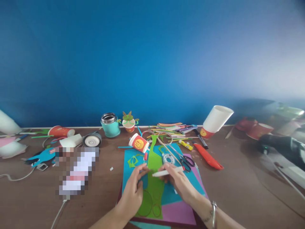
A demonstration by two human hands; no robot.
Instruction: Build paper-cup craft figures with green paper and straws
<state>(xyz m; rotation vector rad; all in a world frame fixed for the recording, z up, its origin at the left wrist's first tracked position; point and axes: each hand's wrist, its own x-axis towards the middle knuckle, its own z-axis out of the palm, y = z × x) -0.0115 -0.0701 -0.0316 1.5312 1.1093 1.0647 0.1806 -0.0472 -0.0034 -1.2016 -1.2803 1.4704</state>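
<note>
A strip of green paper (156, 184) lies lengthwise over blue sheets, with circles drawn near its lower end. My left hand (133, 190) rests at the strip's left edge, fingers bent, thumb apart from them. In my right hand (177, 181) is a white marker (162, 173), its left end over the green strip. Beyond that hand are black-handled scissors (188, 162) and a white tape roll (168, 158). A small red piece like a cap (145, 156) lies beyond my left fingers. Above it, a red paper cup (138, 143) lies on its side.
Blue paper (176, 194) and purple paper (178, 213) lie under the work. Behind stand a teal flask (111, 127) and a decorated paper cup (130, 124). Colored sticks (169, 128), stacked white cups (216, 119) and a red utility knife (208, 156) are right. A phone (79, 171) lies left.
</note>
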